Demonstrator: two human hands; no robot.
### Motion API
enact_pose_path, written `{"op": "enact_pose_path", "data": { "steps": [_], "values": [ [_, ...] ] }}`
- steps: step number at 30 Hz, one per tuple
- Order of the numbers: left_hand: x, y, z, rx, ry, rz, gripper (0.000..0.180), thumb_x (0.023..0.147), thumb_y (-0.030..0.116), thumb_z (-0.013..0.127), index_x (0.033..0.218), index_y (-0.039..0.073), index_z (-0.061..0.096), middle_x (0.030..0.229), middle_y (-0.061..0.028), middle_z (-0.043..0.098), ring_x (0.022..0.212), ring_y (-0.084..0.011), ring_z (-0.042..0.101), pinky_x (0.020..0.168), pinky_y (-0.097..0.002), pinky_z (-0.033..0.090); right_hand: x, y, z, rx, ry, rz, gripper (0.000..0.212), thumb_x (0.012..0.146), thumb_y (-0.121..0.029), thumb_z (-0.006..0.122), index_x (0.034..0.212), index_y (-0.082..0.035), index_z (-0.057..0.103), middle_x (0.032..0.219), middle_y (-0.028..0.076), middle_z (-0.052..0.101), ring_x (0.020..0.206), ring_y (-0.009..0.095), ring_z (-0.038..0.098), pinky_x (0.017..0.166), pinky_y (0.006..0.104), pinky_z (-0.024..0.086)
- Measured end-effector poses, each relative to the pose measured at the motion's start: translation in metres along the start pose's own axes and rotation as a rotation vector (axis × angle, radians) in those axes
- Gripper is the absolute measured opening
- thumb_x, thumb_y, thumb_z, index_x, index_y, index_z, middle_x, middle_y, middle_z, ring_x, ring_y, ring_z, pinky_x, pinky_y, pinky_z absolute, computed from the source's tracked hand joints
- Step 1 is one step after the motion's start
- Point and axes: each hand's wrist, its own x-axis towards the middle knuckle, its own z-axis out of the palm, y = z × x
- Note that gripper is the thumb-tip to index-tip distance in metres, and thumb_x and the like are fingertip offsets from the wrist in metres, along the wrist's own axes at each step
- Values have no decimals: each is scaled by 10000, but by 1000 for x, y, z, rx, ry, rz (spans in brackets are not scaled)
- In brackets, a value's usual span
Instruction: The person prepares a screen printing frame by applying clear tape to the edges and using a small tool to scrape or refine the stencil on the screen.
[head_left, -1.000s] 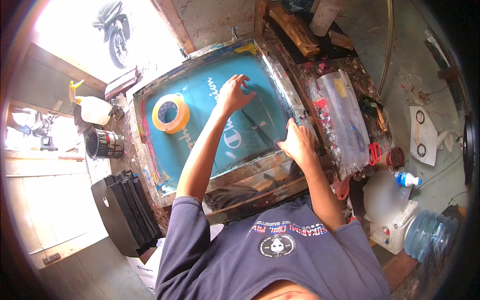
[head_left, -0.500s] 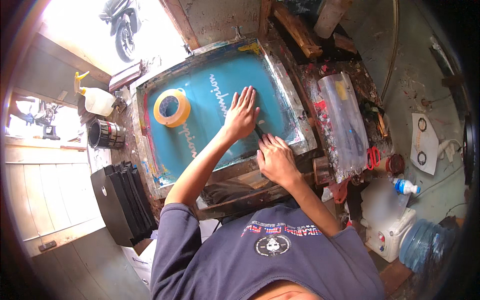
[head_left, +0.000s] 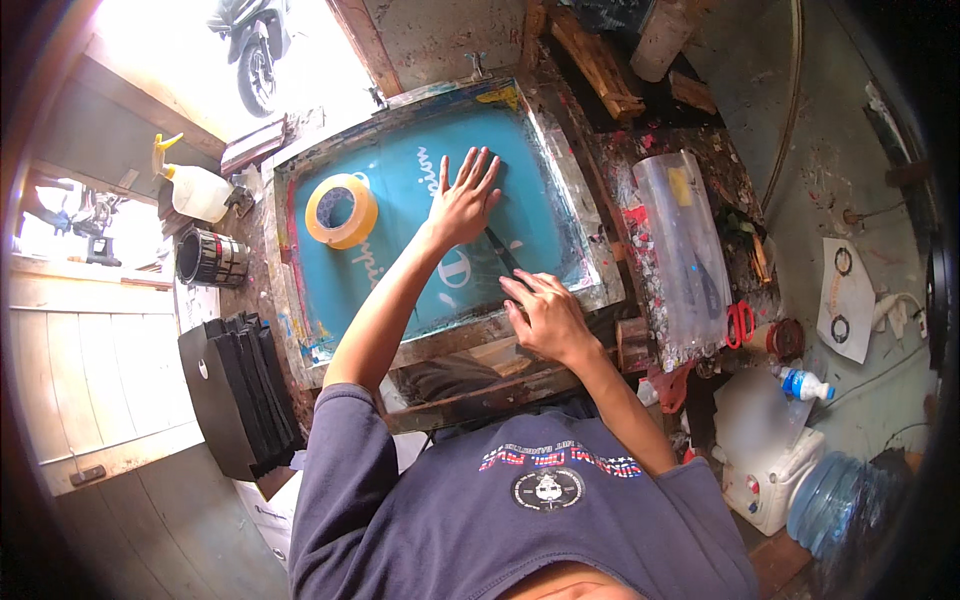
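A screen-printing frame [head_left: 283, 240] with a teal mesh and pale lettering lies before me. My left hand [head_left: 462, 207] rests flat on the mesh with its fingers spread. Below and to its right, my right hand [head_left: 550, 318] is partly curled at the frame's near edge. From its fingertips a slim black strip-like thing [head_left: 502, 250] slants up toward my left palm; its exact kind is unclear. A roll of clear yellowish tape [head_left: 341, 212] lies on the mesh left of my left hand.
Left of the frame are a spray bottle [head_left: 198, 190], a dark can [head_left: 212, 257] and stacked black panels [head_left: 240, 395]. On the right lie a clear plastic sheet [head_left: 680, 255] and red-handled scissors [head_left: 740, 325]. Wood pieces [head_left: 597, 70] sit at the back right.
My left hand has moved up and left across the mesh, its fingers spreading wider. More of the black strip and of the pale print now shows. My right hand stays near the frame's near edge.
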Motion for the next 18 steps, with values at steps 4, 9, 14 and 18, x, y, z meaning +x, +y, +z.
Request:
{"op": "enact_pose_path", "data": {
  "steps": [4, 9, 14, 18],
  "values": [
    [-1, -9, 4, -60, 23, -11, 522, 1056, 312, 396, 1554, 175, 325, 1633, -88, 259, 1529, -272, 176, 1210, -597, 80, 6, -1, -8, 249, -178, 107, 500, 902, -207, 602, 1354, 3, 553, 1288, 275, 611, 1216, 382, 575, 1078, 443, 427],
    [1, -6, 4, -122, 47, -32, 496, 1052, 305, 405, 1534, 193, 372, 1616, -73, 306, 1518, -282, 216, 1204, -603, 119, 5, -2, 9, 3, 17, 58, 688, 877, -189, 548, 1483, 66, 346, 1400, 273, 530, 1327, 329, 503, 1169, 454, 299],
    [2, -6, 4, -112, 9, -52, 508, 1065, 305, 387, 1561, 215, 326, 1639, -56, 257, 1529, -267, 181, 1212, -586, 86, 9, -3, -2, 7, -136, -5, 798, 865, -191, 540, 1500, 146, 194, 1407, 273, 528, 1369, 335, 457, 1208, 470, 207],
    [1, -4, 5, -129, 79, -46, 480, 1052, 287, 419, 1525, 210, 395, 1611, -66, 320, 1516, -274, 224, 1204, -596, 137, 9, -6, 1, 100, -68, 135, 828, 872, -204, 530, 1532, 107, 137, 1451, 228, 509, 1418, 309, 409, 1221, 461, 161]
  ]
}}
